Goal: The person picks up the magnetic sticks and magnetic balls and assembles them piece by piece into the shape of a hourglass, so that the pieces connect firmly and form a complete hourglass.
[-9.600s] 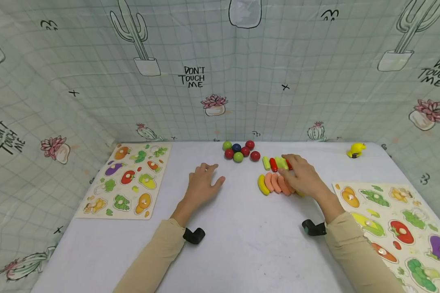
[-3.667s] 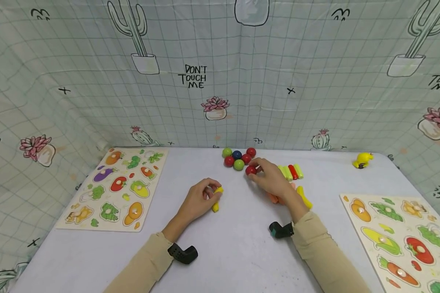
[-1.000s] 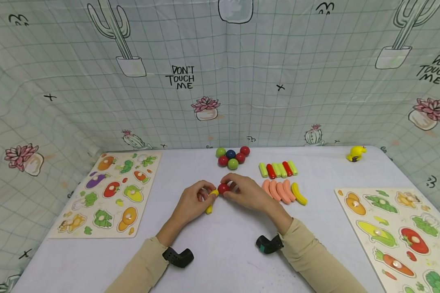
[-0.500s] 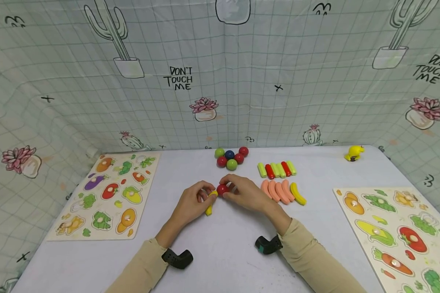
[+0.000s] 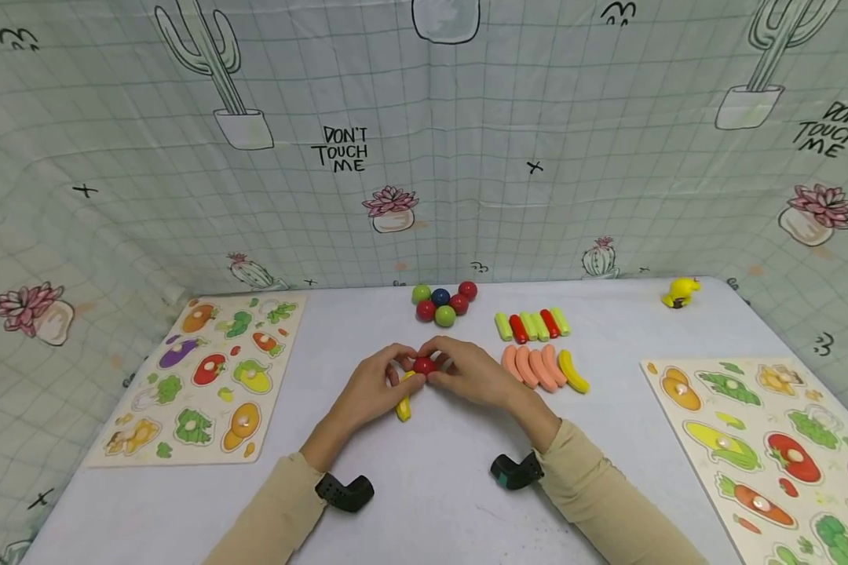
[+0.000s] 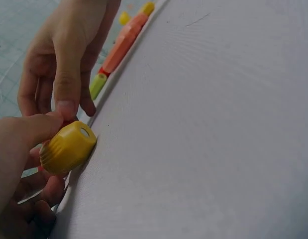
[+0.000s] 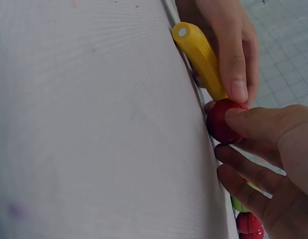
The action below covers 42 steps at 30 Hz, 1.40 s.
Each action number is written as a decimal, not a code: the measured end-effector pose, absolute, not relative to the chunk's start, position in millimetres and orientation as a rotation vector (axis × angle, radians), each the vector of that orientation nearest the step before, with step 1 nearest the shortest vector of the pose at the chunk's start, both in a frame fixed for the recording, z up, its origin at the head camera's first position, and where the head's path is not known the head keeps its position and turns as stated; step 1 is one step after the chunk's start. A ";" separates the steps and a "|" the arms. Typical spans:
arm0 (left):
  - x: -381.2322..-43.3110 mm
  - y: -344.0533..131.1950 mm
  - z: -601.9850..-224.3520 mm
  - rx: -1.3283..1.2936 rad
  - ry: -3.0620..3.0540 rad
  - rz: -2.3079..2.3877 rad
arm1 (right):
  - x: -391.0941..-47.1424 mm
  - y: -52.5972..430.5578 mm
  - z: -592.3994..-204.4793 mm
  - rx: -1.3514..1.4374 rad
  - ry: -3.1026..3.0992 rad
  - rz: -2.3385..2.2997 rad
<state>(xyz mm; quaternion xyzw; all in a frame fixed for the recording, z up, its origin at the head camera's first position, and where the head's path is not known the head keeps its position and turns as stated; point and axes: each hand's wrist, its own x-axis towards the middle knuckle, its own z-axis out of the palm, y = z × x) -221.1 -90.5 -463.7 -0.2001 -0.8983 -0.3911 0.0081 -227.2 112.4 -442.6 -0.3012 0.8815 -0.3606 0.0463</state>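
In the head view my left hand [image 5: 371, 388] and right hand [image 5: 477, 373] meet at the middle of the table over a small red ball [image 5: 425, 366]. A curved yellow building stick [image 5: 404, 406], pale disc in its end, slants toward me from the ball. Seen from the right wrist, the yellow stick [image 7: 201, 57] touches the red ball [image 7: 223, 122]. My right thumb and fingers pinch that ball. Fingertips of my left hand [image 7: 236, 55] are also on the ball, beside the stick's end. From the left wrist, the yellow stick [image 6: 69, 147] hides most of the ball.
Several balls, such as a blue ball [image 5: 440, 297], cluster at the back. Short green and red sticks [image 5: 540, 326] lie in a row above curved pink sticks [image 5: 535, 367] and another yellow stick [image 5: 573, 372]. Picture boards flank them, left [image 5: 208, 369] and right [image 5: 749, 408]. A yellow toy [image 5: 681, 293] stands back right.
My right hand has brought the red ball from the back to the yellow stick, which my left hand picked up earlier. Just now my left fingertips shifted forward from the stick onto the ball.
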 end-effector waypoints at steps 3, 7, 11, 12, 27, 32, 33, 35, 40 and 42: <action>-224.2 -88.1 -460.8 -0.640 -2.840 -1.193 | -227.3 112.8 -442.3 -0.939 2.685 -1.106; -226.7 -87.5 -459.1 -0.647 -2.865 -1.209 | -227.6 113.5 -442.4 -0.951 2.680 -1.108; -228.2 -89.2 -460.2 -0.639 -2.863 -1.263 | -228.4 114.1 -441.7 -0.948 2.663 -1.100; -228.7 -89.5 -460.8 -0.640 -2.855 -1.272 | -228.8 114.5 -441.3 -0.941 2.660 -1.098; -234.6 -85.5 -466.6 -0.526 -2.768 -1.237 | -232.1 139.8 -428.5 -0.802 2.645 -1.132; -233.6 -85.3 -468.1 -0.482 -2.766 -1.266 | -232.9 157.4 -419.8 -0.711 2.629 -1.114; -233.4 -85.5 -468.5 -0.476 -2.765 -1.266 | -233.3 161.4 -418.3 -0.696 2.627 -1.109; -233.0 -85.9 -468.9 -0.466 -2.760 -1.268 | -234.3 169.7 -415.9 -0.675 2.628 -1.095; -233.4 -87.2 -468.7 -0.474 -2.739 -1.267 | -238.7 187.4 -412.5 -0.678 2.654 -1.082; -233.8 -87.5 -468.4 -0.481 -2.731 -1.266 | -240.2 192.1 -412.1 -0.701 2.671 -1.074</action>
